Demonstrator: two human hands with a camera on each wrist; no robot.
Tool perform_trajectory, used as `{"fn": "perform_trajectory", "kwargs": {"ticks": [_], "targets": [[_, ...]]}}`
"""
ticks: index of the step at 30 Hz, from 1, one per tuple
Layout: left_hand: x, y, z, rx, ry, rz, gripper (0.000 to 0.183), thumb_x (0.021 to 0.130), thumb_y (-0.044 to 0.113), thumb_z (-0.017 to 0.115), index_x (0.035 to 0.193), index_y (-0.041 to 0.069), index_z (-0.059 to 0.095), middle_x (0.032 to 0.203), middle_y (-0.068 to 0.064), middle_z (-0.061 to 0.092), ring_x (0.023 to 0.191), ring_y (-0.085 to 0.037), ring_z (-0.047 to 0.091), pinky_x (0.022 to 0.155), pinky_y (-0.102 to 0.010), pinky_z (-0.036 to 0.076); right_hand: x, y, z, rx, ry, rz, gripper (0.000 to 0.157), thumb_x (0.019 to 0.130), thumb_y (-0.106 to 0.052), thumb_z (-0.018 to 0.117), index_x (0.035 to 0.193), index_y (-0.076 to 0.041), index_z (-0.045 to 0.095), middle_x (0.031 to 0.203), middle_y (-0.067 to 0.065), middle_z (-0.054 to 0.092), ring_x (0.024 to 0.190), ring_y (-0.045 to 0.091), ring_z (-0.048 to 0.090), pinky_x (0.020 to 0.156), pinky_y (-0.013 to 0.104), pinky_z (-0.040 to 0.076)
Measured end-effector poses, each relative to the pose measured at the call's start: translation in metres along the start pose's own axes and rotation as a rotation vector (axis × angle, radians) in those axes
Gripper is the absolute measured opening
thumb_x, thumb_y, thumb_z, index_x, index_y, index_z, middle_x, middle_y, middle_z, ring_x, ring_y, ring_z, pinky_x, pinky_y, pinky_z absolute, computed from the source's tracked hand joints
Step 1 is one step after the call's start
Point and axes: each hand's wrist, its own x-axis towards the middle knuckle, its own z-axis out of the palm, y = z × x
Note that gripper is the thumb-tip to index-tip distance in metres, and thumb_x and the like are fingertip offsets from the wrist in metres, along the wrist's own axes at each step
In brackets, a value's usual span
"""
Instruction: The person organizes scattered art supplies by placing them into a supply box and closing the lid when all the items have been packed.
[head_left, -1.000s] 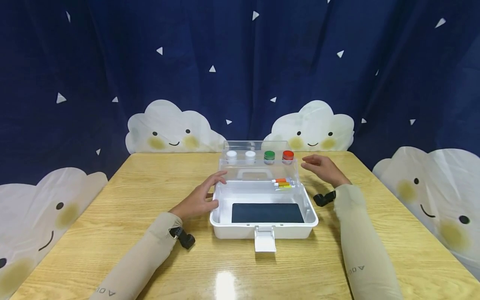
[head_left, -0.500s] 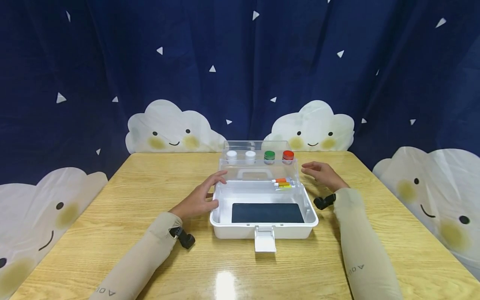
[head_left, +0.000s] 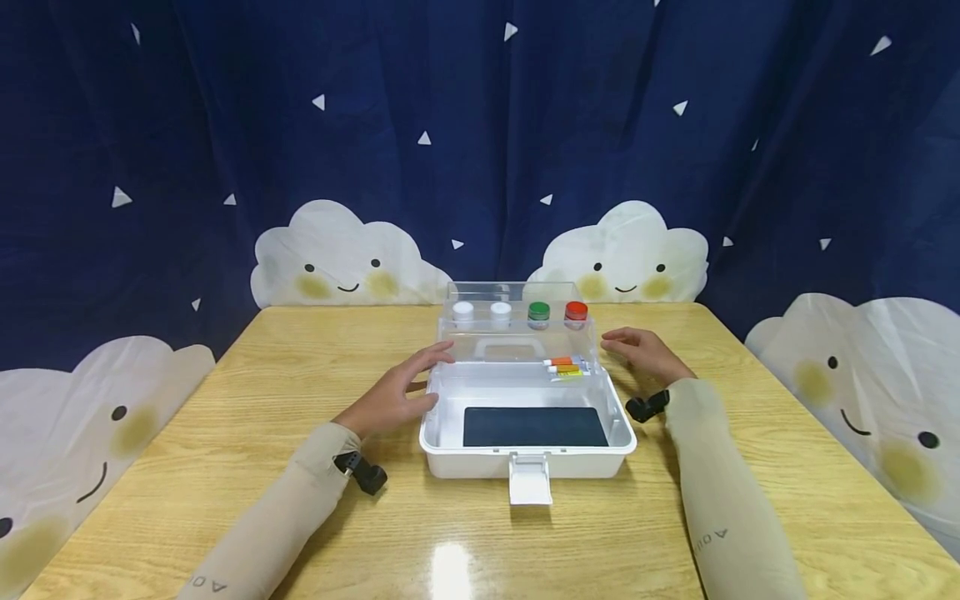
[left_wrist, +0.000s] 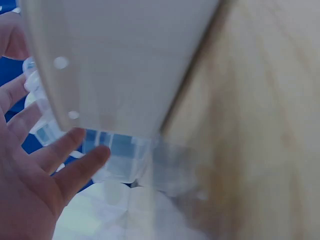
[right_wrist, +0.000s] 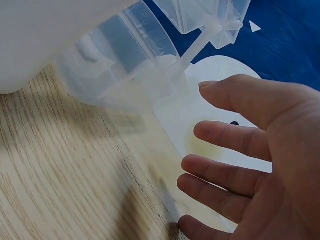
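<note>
A white plastic case [head_left: 480, 462] stands open on the table, its front latch [head_left: 530, 479] hanging down. A dark flat rectangle [head_left: 536, 427] lies in its bottom. My left hand [head_left: 392, 398] is at the case's left side, fingers spread; in the left wrist view its fingertips are close to the case wall [left_wrist: 120, 65], and contact is hard to tell. To the right of the raised clear trays [head_left: 465, 343], my right hand [head_left: 643, 352] hovers with nothing in it. In the right wrist view its fingers [right_wrist: 225, 175] are loosely extended, apart from the clear lid [right_wrist: 120, 55].
Upper tray jars have white lids [head_left: 463, 311], a green lid [head_left: 538, 310] and a red lid [head_left: 576, 310]. Small orange and yellow tubes [head_left: 564, 367] lie in the lower tray. Behind the wooden table [head_left: 322, 358] hangs a dark blue curtain [head_left: 480, 167] with cloud faces.
My right hand has come down and slightly nearer beside the trays. The left hand has shifted very little, and the case has stayed in place.
</note>
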Motion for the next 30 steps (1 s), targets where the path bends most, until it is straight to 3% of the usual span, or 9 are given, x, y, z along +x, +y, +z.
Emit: {"fn": "perform_trajectory", "kwargs": {"ticks": [4,8,11,19,24,30], "targets": [[-0.001,-0.005,-0.006,0.037,0.025,0.042,0.046,0.089,0.009,0.052,0.134,0.016,0.04,0.148,0.001,0.023,0.131,-0.021,0.028,0.092,-0.054,0.04,-0.002,0.0,0.003,-0.013,-0.004,-0.003,0.054,0.086,-0.046,0.054,0.126,-0.011,0.048,0.128,0.016,0.047,0.11,0.032,0.044,0.092,0.046,0.04],[-0.002,0.015,-0.014,0.046,0.072,0.05,0.041,0.091,0.009,0.049,0.131,0.012,0.044,0.143,-0.009,0.032,0.13,-0.025,0.03,0.091,-0.049,0.043,-0.002,0.0,0.003,-0.021,-0.008,0.012,0.06,0.083,-0.052,0.054,0.127,-0.012,0.047,0.13,0.015,0.045,0.114,0.032,0.042,0.094,0.049,0.038],[-0.001,0.02,-0.018,0.044,0.119,0.048,0.037,0.091,0.009,0.049,0.128,0.009,0.048,0.14,-0.012,0.037,0.128,-0.026,0.034,0.091,-0.044,0.044,-0.002,0.0,0.002,-0.02,-0.009,0.009,0.058,0.084,-0.05,0.054,0.126,-0.012,0.047,0.131,0.015,0.044,0.115,0.031,0.041,0.095,0.049,0.037],[0.012,-0.027,-0.018,0.111,0.223,-0.01,0.035,0.093,0.02,0.048,0.127,0.014,0.05,0.137,0.004,0.042,0.127,-0.014,0.035,0.094,-0.039,0.042,-0.001,0.001,0.001,0.006,0.0,-0.008,0.059,0.082,-0.051,0.055,0.125,-0.011,0.049,0.13,0.014,0.046,0.116,0.031,0.041,0.097,0.05,0.035],[0.02,-0.043,-0.018,0.15,0.27,-0.091,0.037,0.093,0.031,0.045,0.127,0.018,0.051,0.136,0.009,0.043,0.126,-0.013,0.035,0.097,-0.043,0.039,-0.001,0.001,0.002,0.01,-0.01,0.007,0.067,0.077,-0.059,0.055,0.125,-0.013,0.048,0.13,0.013,0.046,0.117,0.03,0.041,0.097,0.049,0.036],[0.029,-0.057,-0.019,0.214,0.298,-0.214,0.04,0.092,0.038,0.044,0.128,0.02,0.05,0.136,0.005,0.043,0.126,-0.02,0.036,0.102,-0.045,0.031,0.001,-0.001,0.003,-0.013,0.004,-0.011,0.061,0.081,-0.053,0.055,0.126,-0.012,0.049,0.129,0.014,0.047,0.116,0.031,0.042,0.097,0.05,0.035]]}}
